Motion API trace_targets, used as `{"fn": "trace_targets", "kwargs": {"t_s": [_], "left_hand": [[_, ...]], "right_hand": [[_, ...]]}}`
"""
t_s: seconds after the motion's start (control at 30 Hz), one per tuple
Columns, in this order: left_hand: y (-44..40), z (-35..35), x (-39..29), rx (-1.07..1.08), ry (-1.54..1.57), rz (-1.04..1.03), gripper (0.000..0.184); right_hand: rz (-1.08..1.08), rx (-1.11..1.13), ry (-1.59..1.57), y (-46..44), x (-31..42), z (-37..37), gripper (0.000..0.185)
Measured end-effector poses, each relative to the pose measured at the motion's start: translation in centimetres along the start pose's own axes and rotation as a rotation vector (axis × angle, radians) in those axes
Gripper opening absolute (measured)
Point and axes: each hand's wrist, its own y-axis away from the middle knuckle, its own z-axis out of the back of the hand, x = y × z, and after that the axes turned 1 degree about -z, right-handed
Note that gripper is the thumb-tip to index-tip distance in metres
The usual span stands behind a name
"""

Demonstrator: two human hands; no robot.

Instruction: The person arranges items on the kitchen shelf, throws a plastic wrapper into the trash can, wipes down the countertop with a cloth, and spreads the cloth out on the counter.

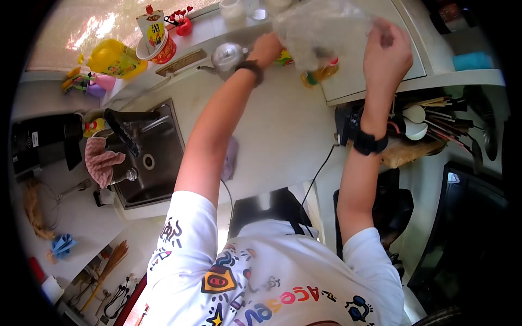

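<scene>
A clear, crumpled plastic bag (326, 30) is held up over the far part of the counter, stretched between my two hands. My right hand (387, 51) pinches its right edge, fingers bent inward. At the bag's left edge is my left hand (266, 49), closed, its fingertips partly hidden. Just beyond that wrist stands a silver metal kettle (227, 57), its spout pointing left. Below the bag lies a small bottle (321, 73) with amber contents and a red end, partly covered. A green and yellow packet (284, 57) shows beside my left hand.
A steel sink (176, 146) with a black tap is on the left, a pink cloth (102, 163) over its edge. On the ledge stand a yellow jug (117, 58) and a red-and-white tub (157, 51). Ladles and chopsticks (429, 117) lie right. A cable (321, 171) hangs by my body.
</scene>
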Motion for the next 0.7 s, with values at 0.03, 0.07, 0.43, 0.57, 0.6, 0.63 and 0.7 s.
{"fn": "trace_targets", "kwargs": {"t_s": [0.03,0.07,0.43,0.57,0.6,0.63,0.7], "left_hand": [[-0.3,0.2,0.2,-0.084,0.107,-0.015,0.019],[-0.8,0.5,0.5,-0.031,0.086,0.000,0.019],[6.5,14.5,-4.1,0.247,0.881,-0.209,0.060],[11.7,15.1,-6.4,0.368,0.591,-0.160,0.057],[12.1,14.2,-5.7,0.394,0.563,-0.107,0.053],[12.9,12.6,-4.6,0.420,0.534,-0.055,0.049],[13.8,10.9,-3.4,0.389,0.456,0.002,0.042]], "right_hand": [[-0.045,0.019,-0.019,0.7,0.0,0.1,0.015],[-0.093,0.038,-0.037,1.6,0.2,0.1,0.015],[-0.184,0.319,-0.205,9.5,-1.6,-2.7,0.014],[-0.254,0.615,-0.380,14.2,-3.0,-6.2,0.015],[-0.265,0.681,-0.408,14.8,-2.9,-6.8,0.016],[-0.277,0.747,-0.436,15.2,-2.6,-7.2,0.017],[-0.298,0.804,-0.442,15.1,-2.1,-7.0,0.022]]}}
